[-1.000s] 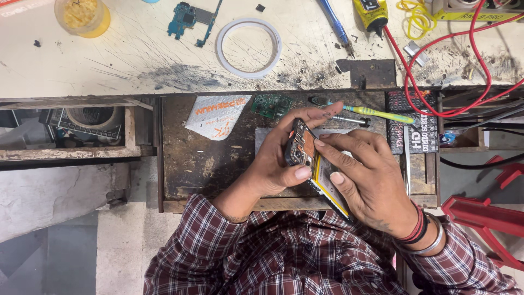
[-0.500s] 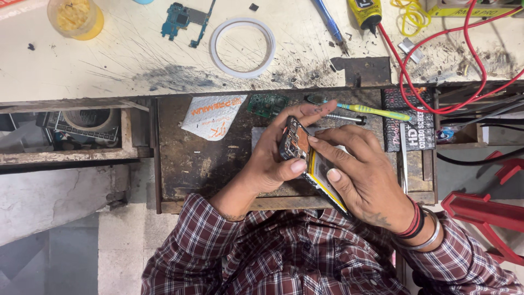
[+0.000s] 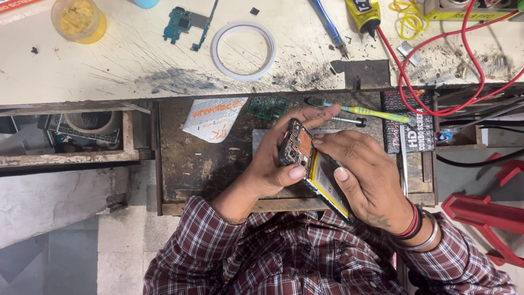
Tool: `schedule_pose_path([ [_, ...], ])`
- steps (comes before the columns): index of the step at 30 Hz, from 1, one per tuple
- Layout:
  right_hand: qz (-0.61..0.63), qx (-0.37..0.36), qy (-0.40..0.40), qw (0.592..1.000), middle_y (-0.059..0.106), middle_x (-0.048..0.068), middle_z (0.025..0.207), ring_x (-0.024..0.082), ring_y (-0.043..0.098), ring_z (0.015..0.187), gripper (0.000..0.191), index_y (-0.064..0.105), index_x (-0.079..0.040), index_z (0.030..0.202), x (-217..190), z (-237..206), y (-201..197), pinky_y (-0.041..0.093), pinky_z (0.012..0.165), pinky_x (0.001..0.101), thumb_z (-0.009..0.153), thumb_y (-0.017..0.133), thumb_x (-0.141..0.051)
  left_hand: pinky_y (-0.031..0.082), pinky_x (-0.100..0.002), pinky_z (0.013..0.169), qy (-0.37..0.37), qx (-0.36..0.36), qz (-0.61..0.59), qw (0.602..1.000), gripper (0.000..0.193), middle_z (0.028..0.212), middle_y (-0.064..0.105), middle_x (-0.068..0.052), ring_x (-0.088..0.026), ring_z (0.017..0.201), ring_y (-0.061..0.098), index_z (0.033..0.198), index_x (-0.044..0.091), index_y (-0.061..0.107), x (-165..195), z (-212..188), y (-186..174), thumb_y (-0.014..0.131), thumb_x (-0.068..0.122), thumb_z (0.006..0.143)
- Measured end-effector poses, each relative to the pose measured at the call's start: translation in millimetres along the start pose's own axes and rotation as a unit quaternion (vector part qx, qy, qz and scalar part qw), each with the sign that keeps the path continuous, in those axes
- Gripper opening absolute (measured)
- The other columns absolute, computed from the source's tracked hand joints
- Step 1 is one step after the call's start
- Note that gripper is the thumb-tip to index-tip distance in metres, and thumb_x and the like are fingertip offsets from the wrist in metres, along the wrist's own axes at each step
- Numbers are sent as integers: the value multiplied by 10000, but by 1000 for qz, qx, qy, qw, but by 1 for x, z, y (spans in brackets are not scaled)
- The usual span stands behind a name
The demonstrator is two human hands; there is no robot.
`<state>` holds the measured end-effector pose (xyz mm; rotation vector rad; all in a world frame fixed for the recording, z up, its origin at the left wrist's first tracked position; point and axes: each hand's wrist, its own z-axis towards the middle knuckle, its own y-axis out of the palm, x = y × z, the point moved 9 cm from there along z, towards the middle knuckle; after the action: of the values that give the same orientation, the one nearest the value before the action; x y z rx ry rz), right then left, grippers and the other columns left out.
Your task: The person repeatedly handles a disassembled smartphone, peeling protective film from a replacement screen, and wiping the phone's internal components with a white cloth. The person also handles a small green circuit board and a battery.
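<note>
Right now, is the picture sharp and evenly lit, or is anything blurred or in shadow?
Head view: the left hand, right hand and opened phone are sharp under even light; the drawer beneath sits dimmer than the pale worktop, with no glare on either; edges look slightly bent.

Even, fairly bright light falls from above on the pale bench point(image 3: 136, 65), with no harsh glare. The open drawer point(image 3: 185, 164) below lies dimmer, in soft shadow. Focus is sharp throughout, with slight bending at the edges.

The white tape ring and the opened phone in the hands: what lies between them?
In the head view, a small green circuit board lies in the drawer between the white tape ring and the opened phone.
</note>
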<state>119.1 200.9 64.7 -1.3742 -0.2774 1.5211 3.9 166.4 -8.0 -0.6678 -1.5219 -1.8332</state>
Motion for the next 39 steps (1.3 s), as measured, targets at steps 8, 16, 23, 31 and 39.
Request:
schedule_pose_path([
  [8,-27,-8,1,1000,686,157,1303,379,620,1242,412,641,-1,1324,-5,1,-1,482,1079,452,1079,465,-283,369,-422,1264,3,2,27,1000,998,1654,355,-278,-274,1513,411,1544,-20,330,0,1,0,841,465,838],
  [16,-62,-13,2,998,690,157,1284,373,625,1207,385,656,-10,1315,-10,4,0,497,1038,444,1043,523,-249,370,-431,1285,0,4,26,1000,1015,1706,341,-288,-283,1497,416,1545,-28,307,0,0,-1,838,481,845],
  [23,-100,-24,-5,995,687,158,1287,368,628,1196,383,655,-14,1316,-15,5,1,506,1014,445,1013,555,-226,367,-403,1264,4,8,40,999,997,1657,355,-286,-266,1508,415,1549,-27,316,2,-1,-1,832,484,865],
  [31,-108,-35,-10,994,674,174,1298,381,616,1221,405,642,-2,1324,-17,5,3,495,1027,456,998,568,-230,404,-389,1239,-5,13,46,999,989,1656,371,-280,-246,1448,475,1551,-22,332,1,-2,-3,844,469,861],
  [39,-30,-23,-2,999,663,195,1311,397,607,1260,379,634,18,1321,-11,5,-3,478,1066,466,1031,520,-196,432,-412,1231,-13,1,24,1000,1034,1715,332,-244,-276,1421,523,1559,-9,310,2,-1,-1,870,448,820],
])
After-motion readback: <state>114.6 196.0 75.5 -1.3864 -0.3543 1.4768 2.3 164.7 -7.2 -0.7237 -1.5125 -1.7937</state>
